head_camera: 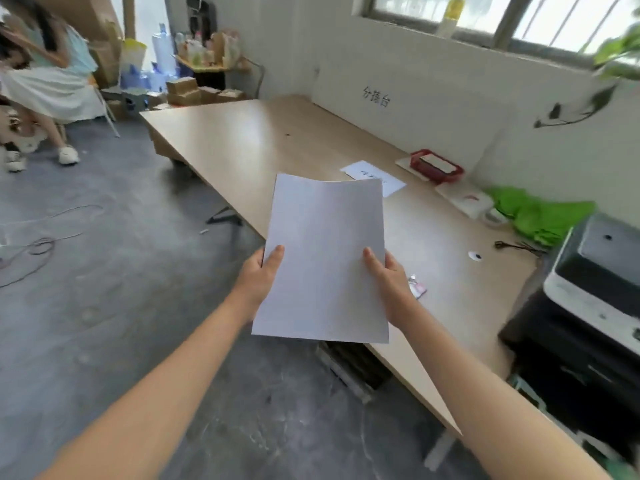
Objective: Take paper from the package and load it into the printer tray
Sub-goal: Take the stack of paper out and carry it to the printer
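A stack of white paper [323, 258] is held up in front of me over the table's near edge, long side running away from me. My left hand [261, 277] grips its left edge with the thumb on top. My right hand [389, 282] grips its right edge the same way. The printer [595, 282], black and white, stands at the right end of the table, well to the right of the paper. A white paper package [464, 200] lies flat near the wall beside a green bag.
A long wooden table [249, 143] runs along the wall. On it lie a printed white sheet [372, 176], a red basket [436, 165], a green bag [543, 216] and a small wrapper [417, 287]. A seated person [45, 84] is at far left. Cables [41, 244] trail on the grey floor.
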### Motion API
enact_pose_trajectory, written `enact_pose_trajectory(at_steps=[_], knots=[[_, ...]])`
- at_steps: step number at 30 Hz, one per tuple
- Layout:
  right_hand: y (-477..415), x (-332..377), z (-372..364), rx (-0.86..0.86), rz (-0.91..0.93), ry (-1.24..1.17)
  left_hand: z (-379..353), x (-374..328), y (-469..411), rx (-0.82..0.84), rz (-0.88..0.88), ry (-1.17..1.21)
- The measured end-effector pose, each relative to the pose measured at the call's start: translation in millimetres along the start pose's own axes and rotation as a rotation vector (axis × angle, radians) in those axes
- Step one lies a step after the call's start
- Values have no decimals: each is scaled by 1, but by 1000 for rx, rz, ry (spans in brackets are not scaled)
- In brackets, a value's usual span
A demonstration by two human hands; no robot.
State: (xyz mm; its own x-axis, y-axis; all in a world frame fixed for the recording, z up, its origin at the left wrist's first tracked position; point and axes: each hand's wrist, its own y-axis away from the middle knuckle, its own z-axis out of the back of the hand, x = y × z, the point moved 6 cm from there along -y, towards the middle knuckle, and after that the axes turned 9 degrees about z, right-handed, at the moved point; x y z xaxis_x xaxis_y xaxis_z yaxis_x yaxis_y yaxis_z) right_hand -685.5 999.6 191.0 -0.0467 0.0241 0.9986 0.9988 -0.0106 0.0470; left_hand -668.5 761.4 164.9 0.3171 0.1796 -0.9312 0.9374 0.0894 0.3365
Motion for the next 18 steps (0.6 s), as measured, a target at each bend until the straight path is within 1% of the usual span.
enact_pose_trajectory(at_steps=[5,9,11,14,18], knots=[[59,-3,152,-153,-6,3,-145,44,29,178,87,-83],[115,-17,260,-311,-18,7,-251,83,55,295,135,-176],[143,-24,303,-387,-11,0,-297,97,70,364,135,-218],[184,-43,354,-498,-54,-4,-353,125,89,472,174,-252],[228,-78,401,-628,-133,-65,-404,163,108,556,233,-357]])
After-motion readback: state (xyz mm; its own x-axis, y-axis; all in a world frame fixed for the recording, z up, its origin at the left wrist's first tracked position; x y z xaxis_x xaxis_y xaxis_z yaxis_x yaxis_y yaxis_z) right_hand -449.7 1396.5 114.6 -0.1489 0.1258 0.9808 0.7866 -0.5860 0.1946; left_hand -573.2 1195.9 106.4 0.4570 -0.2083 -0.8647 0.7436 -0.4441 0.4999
